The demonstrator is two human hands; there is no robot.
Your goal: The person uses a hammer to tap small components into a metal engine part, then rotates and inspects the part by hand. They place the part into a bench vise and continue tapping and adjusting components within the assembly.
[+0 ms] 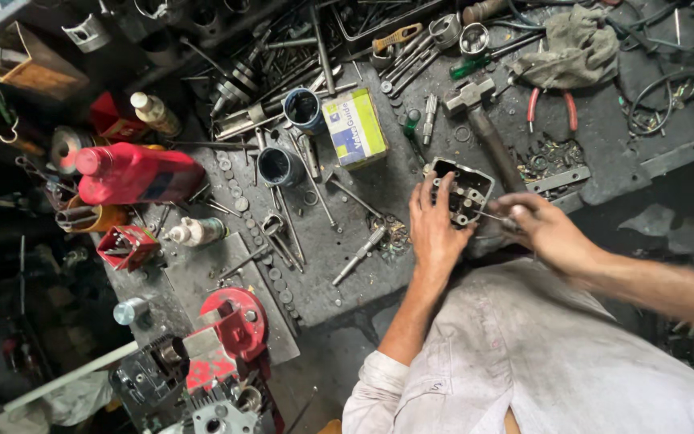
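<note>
Metal engine casting (pixel 463 191): near the workbench's (pixel 347 241) front edge, right of centre; judged heavy, rigid, greasy. Left hand (pixel 435 229) clasps its near side; right hand (pixel 544 229) pinches a thin metal tool (pixel 493 215) into it. Best gripped by the outer walls.

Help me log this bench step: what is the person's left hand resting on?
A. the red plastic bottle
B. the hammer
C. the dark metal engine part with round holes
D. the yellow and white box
C: the left hand grips the dark metal engine part, while the right hand works a thin tool at it.
</note>
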